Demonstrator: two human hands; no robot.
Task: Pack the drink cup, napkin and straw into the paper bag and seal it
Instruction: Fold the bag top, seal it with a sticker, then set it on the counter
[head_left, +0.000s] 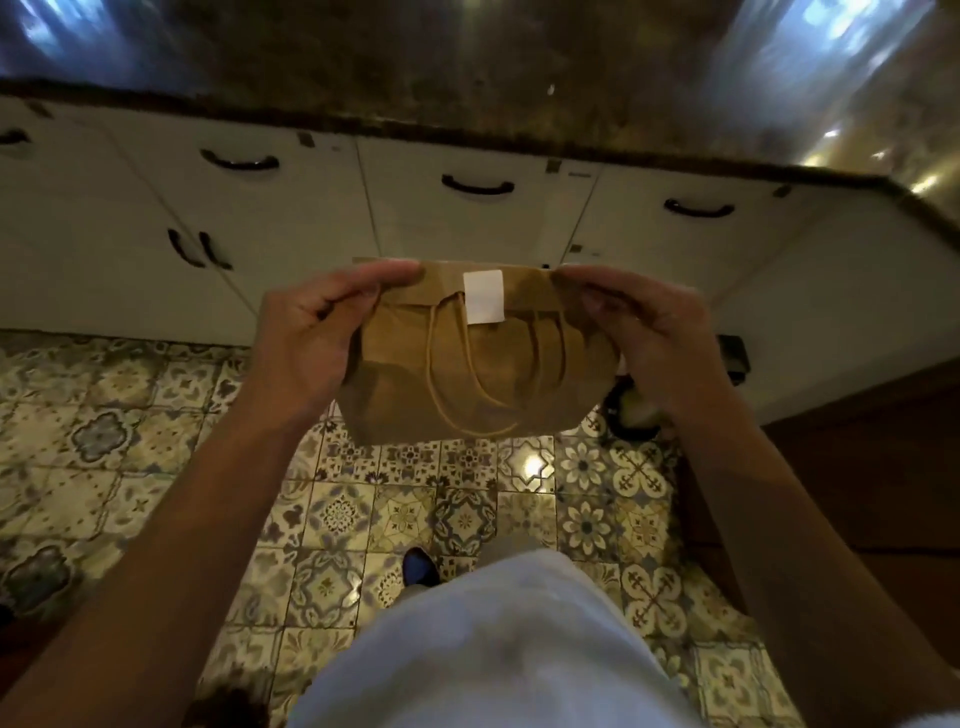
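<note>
Head view: paper bag (457, 384) held up in the air in front of the person, above the tiled floor (130, 426), in front of the white cabinets (467, 218) under the dark bench (415, 67). Bag top is folded over, white sticker (483, 296) across the fold edge, string handles (467, 374) hanging down the front. Left hand (306, 338) grips the bag's top left corner, fingers (384, 273) curled over the fold, thumb on the near side. Right hand (649, 332) grips the top right corner the same way, fingers curled on the fold. Cup, napkin and straw not visible. White shirt (493, 649) and a shoe (421, 566) below.
</note>
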